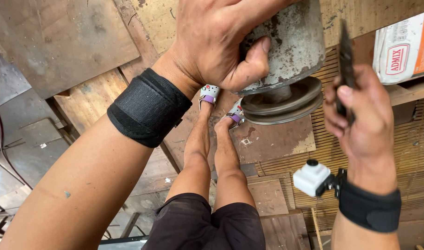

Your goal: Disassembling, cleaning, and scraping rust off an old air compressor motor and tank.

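My left hand (221, 44) grips the side of a heavy, rusty grey metal cylinder (290, 41), thumb pressed on its lower rim. A grooved pulley wheel (283, 104) sits on a short shaft at the cylinder's end. My right hand (358, 120) is closed around a thin dark flat tool (345, 60) that points up, just right of the pulley and apart from it. Black straps wrap both wrists, and a small white device (311, 177) is fixed to the right one.
Below are my legs, black shorts and white clogs (211, 92) on a floor of worn wooden boards (59, 41) and slatted bamboo matting (406, 153). A white and orange sack (404, 46) lies at the upper right. Metal sheets (17, 129) lie on the left.
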